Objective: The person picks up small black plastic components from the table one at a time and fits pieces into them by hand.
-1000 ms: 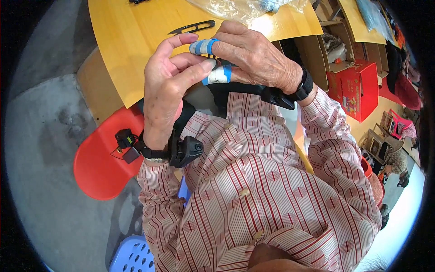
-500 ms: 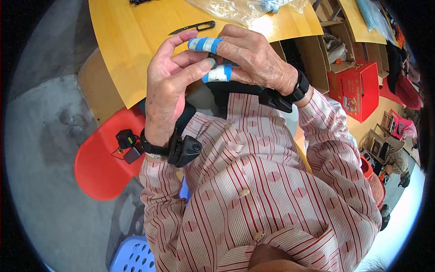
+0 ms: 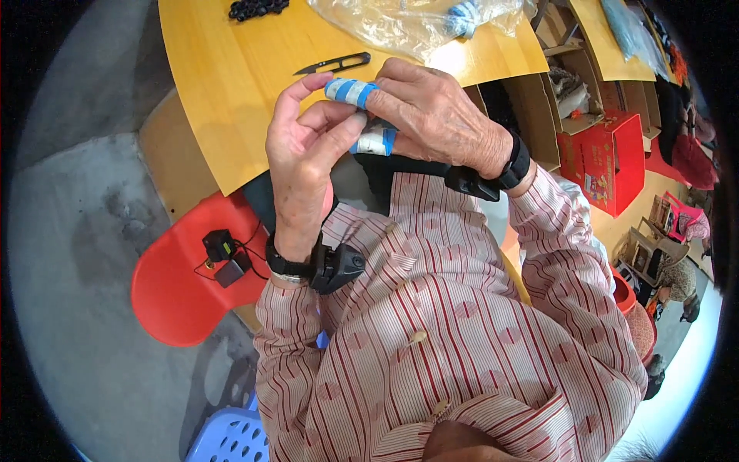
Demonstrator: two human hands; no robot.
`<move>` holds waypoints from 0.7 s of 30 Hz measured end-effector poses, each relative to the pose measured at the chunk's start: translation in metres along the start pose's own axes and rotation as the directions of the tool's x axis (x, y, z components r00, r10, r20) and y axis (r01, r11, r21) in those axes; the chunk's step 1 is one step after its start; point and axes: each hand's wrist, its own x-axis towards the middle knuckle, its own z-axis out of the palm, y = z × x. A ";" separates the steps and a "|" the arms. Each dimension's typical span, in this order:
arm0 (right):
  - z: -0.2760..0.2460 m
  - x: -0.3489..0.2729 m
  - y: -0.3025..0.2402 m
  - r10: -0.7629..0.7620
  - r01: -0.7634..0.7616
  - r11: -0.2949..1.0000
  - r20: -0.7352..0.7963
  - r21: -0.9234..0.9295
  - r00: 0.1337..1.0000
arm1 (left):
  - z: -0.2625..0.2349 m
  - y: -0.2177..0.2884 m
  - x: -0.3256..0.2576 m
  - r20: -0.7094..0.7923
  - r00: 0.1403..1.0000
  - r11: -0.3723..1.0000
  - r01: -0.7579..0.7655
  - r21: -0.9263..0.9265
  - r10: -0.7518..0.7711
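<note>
Both hands raised together over near edge of yellow table [image 3: 231,92]. Left hand [image 3: 304,158] curled, fingertips pressed against taped fingers of right hand [image 3: 431,115]; whether anything sits pinched between them cannot tell. Right hand fingers bent, two wrapped in blue-and-white tape [image 3: 350,91]. Black thread snips [image 3: 332,64] lie on table just beyond hands, untouched. Clear plastic bag [image 3: 416,23] farther back. Red stool [image 3: 173,289] at left below table.
</note>
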 end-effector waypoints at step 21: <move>-0.019 0.006 0.000 0.310 -0.292 0.886 0.011 0.360 0.951 | 0.011 0.000 -0.001 -0.012 0.984 0.950 -0.166 0.263 0.175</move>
